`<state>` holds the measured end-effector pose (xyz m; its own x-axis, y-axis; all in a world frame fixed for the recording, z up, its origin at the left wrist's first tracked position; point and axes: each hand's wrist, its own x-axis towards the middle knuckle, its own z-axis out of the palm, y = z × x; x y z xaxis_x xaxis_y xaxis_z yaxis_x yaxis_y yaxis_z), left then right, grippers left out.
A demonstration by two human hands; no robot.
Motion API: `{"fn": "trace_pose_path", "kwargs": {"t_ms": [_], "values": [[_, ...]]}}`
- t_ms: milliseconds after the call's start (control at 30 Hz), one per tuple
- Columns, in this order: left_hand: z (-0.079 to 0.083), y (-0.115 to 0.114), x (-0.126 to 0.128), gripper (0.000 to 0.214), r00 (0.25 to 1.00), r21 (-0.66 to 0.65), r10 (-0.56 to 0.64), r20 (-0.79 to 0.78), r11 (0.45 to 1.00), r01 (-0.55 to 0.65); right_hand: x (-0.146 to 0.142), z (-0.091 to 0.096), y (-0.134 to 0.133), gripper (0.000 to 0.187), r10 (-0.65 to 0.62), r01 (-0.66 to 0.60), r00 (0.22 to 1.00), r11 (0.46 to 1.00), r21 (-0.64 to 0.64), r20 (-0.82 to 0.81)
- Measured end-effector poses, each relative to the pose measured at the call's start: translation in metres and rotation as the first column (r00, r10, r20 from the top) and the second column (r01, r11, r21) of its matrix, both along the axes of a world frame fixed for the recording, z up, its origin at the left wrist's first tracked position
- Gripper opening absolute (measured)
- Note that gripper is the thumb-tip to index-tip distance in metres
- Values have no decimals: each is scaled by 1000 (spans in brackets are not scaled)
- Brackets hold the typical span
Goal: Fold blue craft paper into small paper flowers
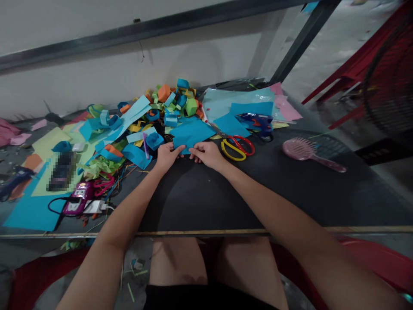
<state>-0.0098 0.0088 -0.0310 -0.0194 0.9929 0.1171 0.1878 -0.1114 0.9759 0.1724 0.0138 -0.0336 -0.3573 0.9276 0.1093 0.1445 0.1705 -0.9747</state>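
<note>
A blue sheet of paper (193, 131) lies in front of me, its near edge between my hands. My left hand (168, 156) pinches that edge at the left with thumb and fingers. On the right side of the same edge, my right hand (206, 154) grips it, thumb on top. Just right of my right hand lie scissors (237, 147) with one yellow and one red handle, their blades toward the paper. A purple pen (146, 146) rests left of my left hand, near a smaller blue paper piece (137, 156).
Folded paper pieces (174, 101) are heaped behind the sheet. A blue glue gun (258, 122) and a pink hairbrush (311, 154) lie to the right. At left are a pixelated dark object (61, 171), a purple device (79, 197) with cables, and another glue gun (16, 181). A fan (392, 82) stands far right.
</note>
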Motion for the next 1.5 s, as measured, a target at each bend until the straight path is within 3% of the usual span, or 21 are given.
{"fn": "trace_pose_path", "kwargs": {"t_ms": [400,667,767,967,1133,1333,1500], "values": [[5,-2,-2,36,999,4,30,-15,1000,-30,-2,1,0,40,-12,10,998,999,-44,-56],[4,-1,0,43,1000,5,29,11,1000,-29,-1,2,-1,45,11,-10,999,999,38,-35],[5,-1,0,44,1000,3,22,11,1000,-22,-2,2,-1,48,3,-2,998,1000,4,-70],[4,-2,-4,49,992,-42,-122,-33,992,121,-2,-1,1,49,-40,39,995,999,-10,-90],[4,-2,-6,55,993,31,-93,-75,995,96,0,-2,1,46,-33,34,999,999,24,-42],[3,-2,-5,61,983,112,-89,-162,988,108,-2,2,0,45,-90,86,988,996,-35,-128],[-2,2,-6,42,989,161,-50,-140,984,73,-2,0,1,41,-77,78,994,997,9,-74]]}}
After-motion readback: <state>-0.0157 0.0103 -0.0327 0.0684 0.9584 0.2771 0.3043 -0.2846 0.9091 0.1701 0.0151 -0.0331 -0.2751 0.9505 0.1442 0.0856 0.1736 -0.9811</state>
